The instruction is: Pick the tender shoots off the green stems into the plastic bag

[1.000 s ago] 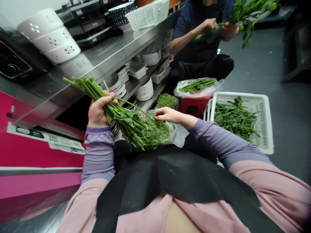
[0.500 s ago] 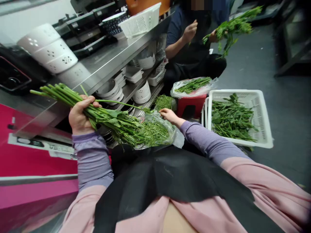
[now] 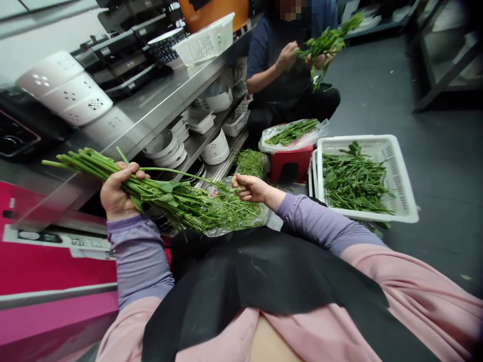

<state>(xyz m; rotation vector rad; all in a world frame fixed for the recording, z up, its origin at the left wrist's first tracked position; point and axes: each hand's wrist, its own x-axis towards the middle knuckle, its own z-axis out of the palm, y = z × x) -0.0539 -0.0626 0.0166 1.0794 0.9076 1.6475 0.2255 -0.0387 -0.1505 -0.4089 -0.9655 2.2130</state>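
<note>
My left hand (image 3: 119, 191) is closed around a thick bunch of long green leafy stems (image 3: 166, 196), cut ends pointing left and leafy tips to the right. One single stem (image 3: 177, 173) stands apart above the bunch and runs toward my right hand (image 3: 251, 188). The fingers of my right hand are pinched at the leafy tip of that stem. Beneath the bunch's tips lies a clear plastic bag (image 3: 262, 216) filled with thin green trimmings (image 3: 241, 211).
At right stands a white perforated basket (image 3: 405, 201) of greens. A red stool (image 3: 289, 166) bears a bag of stems (image 3: 292, 133). Beyond it, a crouching co-worker (image 3: 271, 65) holds another bunch. Steel shelves (image 3: 151, 120) with white containers run along the left.
My right hand has moved left, from over the bag's edge to the tip of the single stem. The co-worker's hands have come together at their bunch.
</note>
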